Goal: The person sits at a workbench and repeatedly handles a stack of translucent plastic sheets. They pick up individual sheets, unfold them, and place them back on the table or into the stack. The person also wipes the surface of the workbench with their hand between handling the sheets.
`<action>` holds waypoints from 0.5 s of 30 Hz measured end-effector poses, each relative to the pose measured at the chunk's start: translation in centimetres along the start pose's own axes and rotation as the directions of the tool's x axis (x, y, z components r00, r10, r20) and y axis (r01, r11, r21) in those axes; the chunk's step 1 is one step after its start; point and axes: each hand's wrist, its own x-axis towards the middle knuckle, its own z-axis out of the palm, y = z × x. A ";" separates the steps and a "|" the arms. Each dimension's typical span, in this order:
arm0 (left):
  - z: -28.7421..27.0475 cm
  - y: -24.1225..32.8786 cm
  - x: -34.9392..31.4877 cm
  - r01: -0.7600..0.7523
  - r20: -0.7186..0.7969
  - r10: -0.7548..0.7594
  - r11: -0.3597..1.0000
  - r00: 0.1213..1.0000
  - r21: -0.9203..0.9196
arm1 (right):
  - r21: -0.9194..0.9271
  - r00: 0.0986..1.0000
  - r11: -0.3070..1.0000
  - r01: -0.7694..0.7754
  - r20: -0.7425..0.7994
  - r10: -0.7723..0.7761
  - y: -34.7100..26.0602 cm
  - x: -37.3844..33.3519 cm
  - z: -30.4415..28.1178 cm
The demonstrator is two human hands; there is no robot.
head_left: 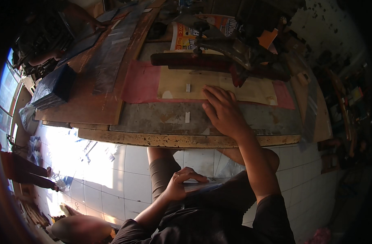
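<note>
My right hand (pixel 224 110) lies on the work table, fingers stretched out and fingertips on the yellow sheet (pixel 230 92). Under that sheet, a pink cloth-like strip (pixel 141 83) shows at both ends. Just beyond the fingers runs a long dark red bar (pixel 186 61), joined to a heavy metal arm (pixel 230 51). Down at my lap, my left hand (pixel 182 182) is closed around the edge of a clear plastic bundle (pixel 202 186); its layers cannot be told apart. Two small whitish pieces, one on the sheet (pixel 188 88) and one on the grey tabletop (pixel 187 117), sit left of my right hand.
A brown board (pixel 84 107) with long clear plastic sheets (pixel 110 61) covers the table's left side. A dark blue stack (pixel 54 87) stands at its corner. At the far left, another person's hand (pixel 98 25) rests by a panel. The table's worn front edge (pixel 173 141) crosses above my knees.
</note>
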 end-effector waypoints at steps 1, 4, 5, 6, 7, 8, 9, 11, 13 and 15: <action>0.0 0.0 0.0 0.002 -0.001 -0.002 1.000 1.000 0.003 | -0.002 1.000 1.000 -0.001 0.002 0.001 0.0 0.0 0.0; 0.0 0.1 -0.1 0.006 -0.005 -0.006 1.000 1.000 0.007 | -0.011 1.000 1.000 0.009 -0.009 -0.010 -0.1 0.0 0.0; -0.1 0.0 -0.1 0.006 -0.008 -0.006 1.000 1.000 0.005 | -0.014 1.000 1.000 0.011 -0.009 -0.011 -0.1 0.0 0.0; -0.1 -0.1 -0.2 0.005 -0.011 -0.005 1.000 1.000 0.003 | -0.016 1.000 1.000 0.012 -0.008 -0.012 -0.2 0.0 -0.1; -0.1 -0.2 -0.2 0.007 -0.011 -0.007 1.000 1.000 0.004 | -0.018 1.000 1.000 0.014 -0.008 -0.014 -0.2 0.0 -0.1; 0.0 -0.2 -0.3 0.009 -0.012 -0.009 1.000 1.000 0.005 | -0.016 1.000 1.000 0.014 -0.006 -0.014 -0.2 0.0 -0.1; 0.0 -0.3 -0.4 0.011 -0.012 -0.011 1.000 1.000 0.006 | -0.014 1.000 1.000 0.015 -0.004 -0.015 -0.2 0.0 -0.2; 0.0 -0.4 -0.4 0.018 -0.010 -0.018 1.000 1.000 0.005 | -0.012 1.000 1.000 0.015 -0.003 -0.015 -0.2 0.0 -0.2; 0.0 -0.5 -0.5 0.024 -0.009 -0.024 1.000 1.000 0.000 | -0.012 1.000 1.000 0.014 -0.005 -0.014 -0.2 0.0 -0.1; 0.0 -0.4 -0.5 0.026 -0.010 -0.026 1.000 1.000 -0.010 | -0.011 1.000 1.000 0.010 0.000 -0.010 -0.1 0.0 0.0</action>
